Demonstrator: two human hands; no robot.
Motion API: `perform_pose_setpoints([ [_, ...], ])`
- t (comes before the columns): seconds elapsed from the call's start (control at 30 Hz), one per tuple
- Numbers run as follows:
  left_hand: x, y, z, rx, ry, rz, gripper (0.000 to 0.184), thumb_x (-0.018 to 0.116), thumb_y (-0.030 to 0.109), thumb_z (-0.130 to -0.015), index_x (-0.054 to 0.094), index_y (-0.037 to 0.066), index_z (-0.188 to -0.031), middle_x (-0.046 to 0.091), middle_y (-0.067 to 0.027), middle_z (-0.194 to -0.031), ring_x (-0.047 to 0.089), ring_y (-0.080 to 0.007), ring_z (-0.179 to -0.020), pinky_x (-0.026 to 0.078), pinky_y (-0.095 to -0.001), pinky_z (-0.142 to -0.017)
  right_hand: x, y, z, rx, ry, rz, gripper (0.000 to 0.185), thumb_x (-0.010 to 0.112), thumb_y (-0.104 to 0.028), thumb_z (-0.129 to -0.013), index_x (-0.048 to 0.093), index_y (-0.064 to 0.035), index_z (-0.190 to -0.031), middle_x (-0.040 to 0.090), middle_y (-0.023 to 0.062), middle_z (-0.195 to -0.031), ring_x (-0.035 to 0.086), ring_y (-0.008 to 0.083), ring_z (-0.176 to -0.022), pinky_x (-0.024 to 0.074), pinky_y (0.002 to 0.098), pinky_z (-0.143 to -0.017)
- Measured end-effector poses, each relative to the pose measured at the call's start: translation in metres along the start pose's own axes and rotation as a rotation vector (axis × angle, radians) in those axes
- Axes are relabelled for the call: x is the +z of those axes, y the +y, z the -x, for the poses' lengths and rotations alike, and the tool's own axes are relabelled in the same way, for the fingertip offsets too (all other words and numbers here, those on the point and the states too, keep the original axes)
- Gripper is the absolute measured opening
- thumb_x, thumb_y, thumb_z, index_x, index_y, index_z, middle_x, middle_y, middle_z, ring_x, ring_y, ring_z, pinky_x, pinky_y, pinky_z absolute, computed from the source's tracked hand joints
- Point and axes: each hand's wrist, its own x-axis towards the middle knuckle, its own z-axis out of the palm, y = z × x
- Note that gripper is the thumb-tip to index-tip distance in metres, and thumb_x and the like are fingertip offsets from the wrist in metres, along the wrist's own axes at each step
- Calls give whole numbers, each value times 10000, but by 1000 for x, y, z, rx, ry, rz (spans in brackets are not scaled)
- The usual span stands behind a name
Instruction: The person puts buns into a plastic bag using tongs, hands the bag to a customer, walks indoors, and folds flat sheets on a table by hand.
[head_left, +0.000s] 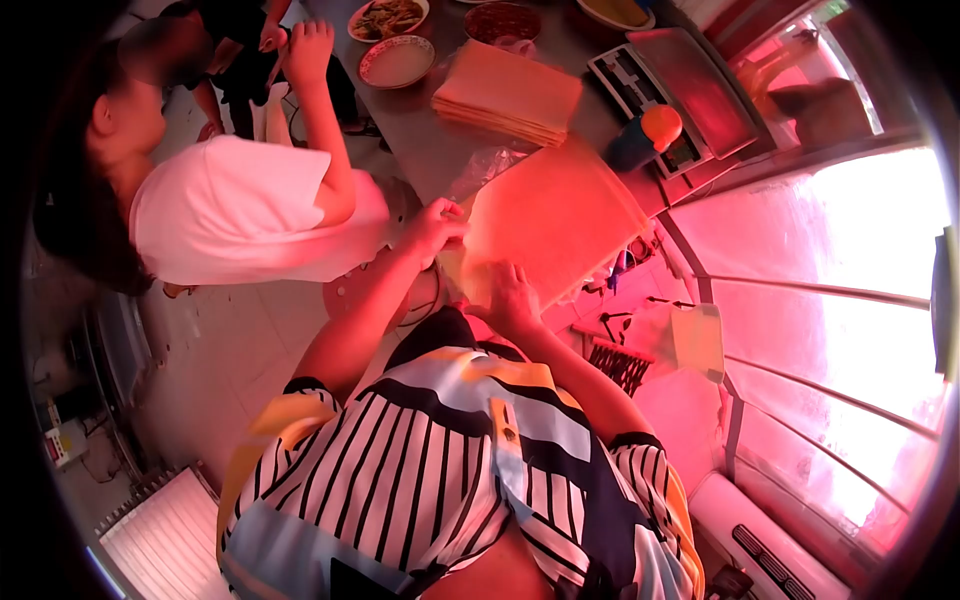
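In the head view a large stack of thin, square, yellowish sheets (560, 210) lies at the near end of the metal table, tinted by the red light. My left hand (436, 228) is at the stack's left edge, its fingers bent together around the edge of a top sheet. Near the front corner my right hand (512, 295) rests on the sheets with its fingers stretched out. Whether the right thumb is under a sheet is hidden. A crumpled clear plastic bag (487, 168) lies just beyond my left hand.
Farther back on the table (400, 125) are a second stack of sheets (508, 90), a patterned bowl (397, 62) and a plate of food (388, 18). A scale (690, 90) and an orange-capped container (645, 138) stand right. A person in a white shirt (250, 210) is at left.
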Motion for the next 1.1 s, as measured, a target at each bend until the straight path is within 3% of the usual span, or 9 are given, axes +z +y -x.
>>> perform_pose_setpoints([
  [0.17, 18, -5, -13, -74, -187, 667, 215, 584, 28, -831, 513, 71, -1029, 592, -51, -834, 589, -173, -674, 522, -329, -660, 12, 9, -4, 106, 175, -65, 278, 623, -252, -771, 581, -32, -935, 594, 133, -881, 586, 342, -862, 491, 441, -664],
  [0.27, 36, -23, -16, 145, -73, 342, 268, 630, 47, -787, 540, 64, -1039, 579, -70, -900, 588, -209, -789, 507, -347, -731, -11, 46, -10, 251, -71, -237, 179, 551, -187, -819, 634, -42, -884, 627, 166, -819, 623, 349, -790, 490, 454, -654],
  [0.4, 35, -72, -35, 653, -206, -1243, 430, 684, 106, -674, 564, 61, -1085, 514, -108, -1124, 475, -297, -1083, 402, -413, -906, -132, 125, -34, 165, 206, -42, 208, 494, -111, -860, 670, -66, -959, 660, 151, -937, 655, 253, -848, 510, 348, -724],
  [0.5, 34, -51, -18, 712, -227, -1062, 479, 681, 126, -705, 532, 58, -1155, 505, -136, -1158, 467, -318, -1103, 377, -426, -938, -251, 59, -55, 385, 280, -116, 200, 494, -66, -862, 648, -61, -991, 669, 114, -933, 657, 237, -814, 517, 300, -689],
  [0.6, 26, -57, -32, 710, -98, -805, 593, 680, 137, -708, 459, 91, -1256, 477, -117, -1218, 434, -331, -1164, 395, -387, -955, -227, 51, -53, -338, 231, 222, 148, 550, -30, -757, 638, -67, -869, 643, 136, -893, 632, 264, -814, 512, 348, -692],
  [0.8, 6, 9, 16, 1075, -34, -850, 528, 679, 193, -746, 501, 91, -1233, 440, -126, -1340, 342, -343, -1272, 287, -446, -1046, -106, 31, -15, -551, -288, -187, 98, 548, -112, -815, 607, -38, -839, 645, 110, -948, 609, 285, -909, 482, 378, -795],
  [0.9, -35, -27, -10, 922, -632, -961, 371, 664, 226, -777, 590, 105, -1120, 471, -105, -1327, 344, -355, -1270, 239, -471, -1065, -94, 45, -8, -436, -338, -316, 111, 554, -127, -811, 601, -31, -839, 632, 137, -867, 606, 320, -848, 487, 384, -730],
  [1.03, -24, -40, 5, 305, -171, -866, 164, 633, 226, -815, 587, 84, -882, 638, -128, -907, 627, -293, -838, 474, -391, -725, -92, 78, -33, -23, -261, -145, 92, 537, -115, -784, 583, -58, -839, 617, 126, -816, 603, 335, -783, 491, 409, -676],
  [1.1, -14, -50, -2, 451, -71, -736, 198, 628, 207, -812, 554, 53, -913, 608, -133, -773, 615, -277, -698, 469, -390, -641, -90, 87, -58, 29, -198, 38, 124, 548, -141, -787, 599, -56, -862, 610, 119, -876, 598, 330, -819, 501, 418, -704],
])
